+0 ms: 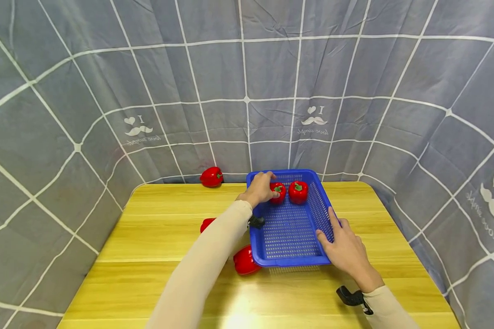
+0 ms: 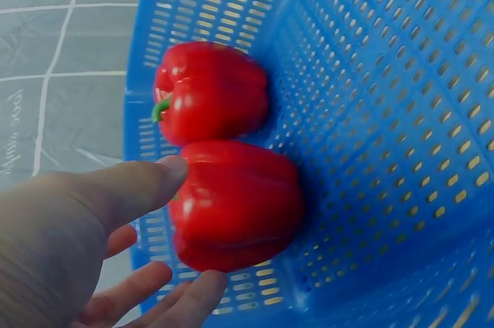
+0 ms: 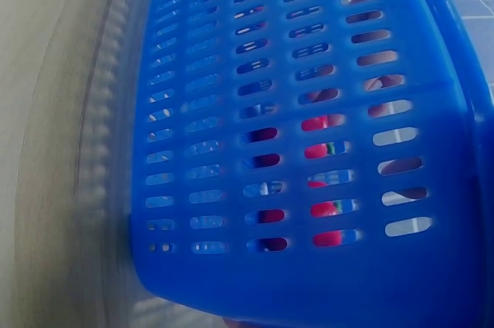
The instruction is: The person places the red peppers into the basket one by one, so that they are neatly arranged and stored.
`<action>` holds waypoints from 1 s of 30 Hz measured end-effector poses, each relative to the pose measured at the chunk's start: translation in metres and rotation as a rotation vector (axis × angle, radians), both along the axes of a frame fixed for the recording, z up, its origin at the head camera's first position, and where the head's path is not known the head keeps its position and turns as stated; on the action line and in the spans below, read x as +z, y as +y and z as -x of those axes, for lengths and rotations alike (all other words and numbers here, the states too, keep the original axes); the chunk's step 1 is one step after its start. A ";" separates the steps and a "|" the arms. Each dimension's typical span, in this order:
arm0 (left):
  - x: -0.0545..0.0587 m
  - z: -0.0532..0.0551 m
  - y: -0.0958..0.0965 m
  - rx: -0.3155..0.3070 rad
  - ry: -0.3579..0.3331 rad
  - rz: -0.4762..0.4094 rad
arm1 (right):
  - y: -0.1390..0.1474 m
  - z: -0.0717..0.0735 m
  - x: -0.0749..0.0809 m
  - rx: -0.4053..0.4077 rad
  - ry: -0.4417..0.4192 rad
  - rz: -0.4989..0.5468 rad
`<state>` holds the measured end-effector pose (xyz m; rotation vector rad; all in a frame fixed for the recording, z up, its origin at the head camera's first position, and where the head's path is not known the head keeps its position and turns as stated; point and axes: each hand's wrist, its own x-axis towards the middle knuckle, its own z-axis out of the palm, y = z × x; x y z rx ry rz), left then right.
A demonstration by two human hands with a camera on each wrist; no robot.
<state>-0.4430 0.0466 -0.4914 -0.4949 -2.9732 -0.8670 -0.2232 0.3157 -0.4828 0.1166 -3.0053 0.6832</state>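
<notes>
Two red bell peppers sit side by side at the far end of a blue perforated basket [image 1: 288, 262]. My left hand [image 1: 258, 189] reaches over the basket's left rim to the left bell pepper [image 1: 278, 199]. In the left wrist view, its thumb lies against this bell pepper [image 2: 239, 208] and the spread fingers are at its lower edge. The other bell pepper [image 1: 298, 194] stands just beside it, green stem showing. My right hand [image 1: 346, 246] holds the basket's right rim, thumb on the inner side. The right wrist view shows mostly the basket's slotted outer wall [image 3: 255, 135].
On the wooden table [image 1: 148, 256], a red bell pepper [image 1: 212, 177] lies at the back, left of the basket. Another bell pepper [image 1: 206, 224] is partly behind my left sleeve, and one more [image 1: 245, 261] touches the basket's near left corner. A grey gridded curtain [image 1: 214, 119] surrounds the table.
</notes>
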 end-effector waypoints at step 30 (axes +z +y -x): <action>0.052 -0.049 -0.109 0.057 0.138 -0.206 | 0.001 -0.001 -0.001 0.009 0.023 -0.005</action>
